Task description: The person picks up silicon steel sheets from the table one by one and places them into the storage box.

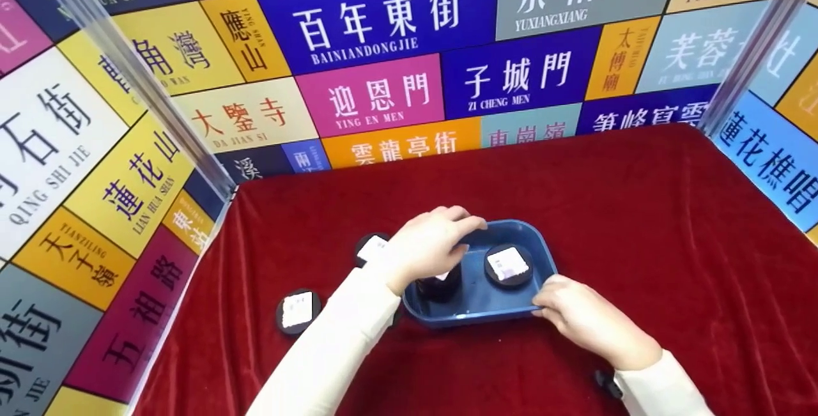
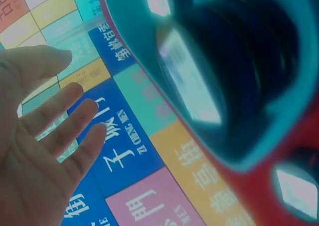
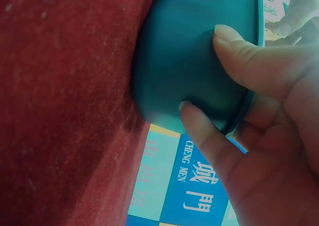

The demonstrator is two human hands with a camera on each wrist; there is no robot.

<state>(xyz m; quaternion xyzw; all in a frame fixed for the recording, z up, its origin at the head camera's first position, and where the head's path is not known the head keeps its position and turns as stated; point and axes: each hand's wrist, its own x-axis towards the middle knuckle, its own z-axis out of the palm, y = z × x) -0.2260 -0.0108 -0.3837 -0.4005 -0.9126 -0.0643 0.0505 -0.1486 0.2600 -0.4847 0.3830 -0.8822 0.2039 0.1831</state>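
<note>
A blue plastic tray (image 1: 476, 319) lies on the red cloth. My right hand (image 1: 591, 320) grips its near right corner, with thumb (image 3: 234, 49) and a finger (image 3: 202, 128) against the outer wall. My left hand (image 1: 429, 240) hovers over the tray's left part with nothing in it, its fingers loosely spread in the left wrist view. Inside, a black round piece (image 1: 509, 267) with a white label lies at the right. Below my left hand stands a taller black stack (image 2: 239, 51), ridged at the side and also labelled white; my hand partly hides it in the head view.
Left of the tray lies another black round piece (image 1: 298, 311) with a white label. One more black labelled piece (image 1: 370, 248) sits beside the tray, partly behind my left hand. A small black object (image 1: 606, 383) shows by the right sleeve. Printed sign panels (image 1: 383, 100) stand around the cloth.
</note>
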